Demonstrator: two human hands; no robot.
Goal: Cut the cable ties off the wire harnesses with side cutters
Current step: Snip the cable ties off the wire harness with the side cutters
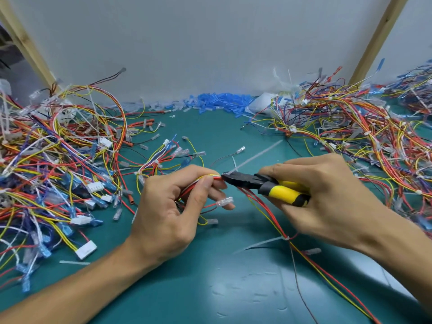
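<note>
Left hand (168, 206) pinches wire harness (205, 181), running left-right. Right hand (327, 195) clenches side cutters (261, 183); tip meets cable tie (230, 170) just right of left fingers (207, 185).

A teal work mat (210, 265) covers the table, with a pale glare of overhead light at 5 o'clock. A plain white back panel (198, 47) rises at 12 o'clock, framed by slanting light wooden battens at 10 o'clock (25, 47) and 2 o'clock (378, 40). A dim, blurred space shows beyond the left batten.
</note>
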